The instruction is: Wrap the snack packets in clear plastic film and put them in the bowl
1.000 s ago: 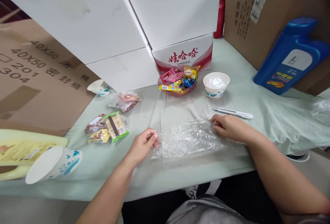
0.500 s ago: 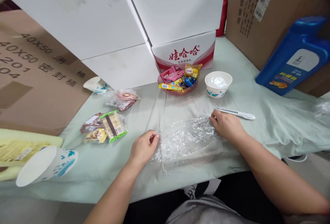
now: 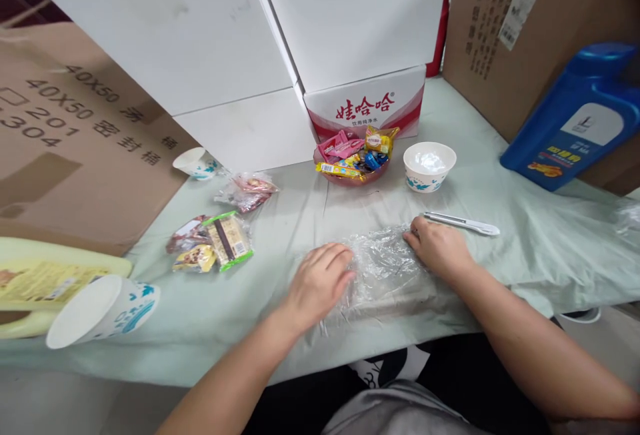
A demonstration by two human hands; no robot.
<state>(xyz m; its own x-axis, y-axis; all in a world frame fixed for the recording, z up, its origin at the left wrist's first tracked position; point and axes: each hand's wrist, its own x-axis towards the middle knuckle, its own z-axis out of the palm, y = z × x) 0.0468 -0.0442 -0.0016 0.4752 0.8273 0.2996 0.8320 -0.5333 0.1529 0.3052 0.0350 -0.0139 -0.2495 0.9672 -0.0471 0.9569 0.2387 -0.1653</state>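
A crumpled sheet of clear plastic film (image 3: 383, 265) lies on the cloth in front of me. My left hand (image 3: 323, 281) rests over its left side, fingers loosely bent and thumb apart from them. At the film's right edge, my right hand (image 3: 440, 245) is closed, its fingertips pinching the plastic. Just behind that hand lies a white utility knife (image 3: 463, 223). Farther back are a paper bowl (image 3: 430, 178) with something clear and shiny inside, and a pink bowl (image 3: 350, 178) full of wrapped snacks.
Wrapped snacks (image 3: 227, 238) and a clear-bagged snack (image 3: 247, 188) lie at left, near a tilted paper bowl (image 3: 127, 311) and a second paper bowl (image 3: 200, 167). A blue bottle (image 3: 560, 141) stands right. White boxes (image 3: 360, 21) and a brown carton (image 3: 75, 155) line the back and left.
My left hand has moved right across the film, its fingers loosening from a pinch. The film's left part is drawn in or covered. My right hand stays at the right edge.
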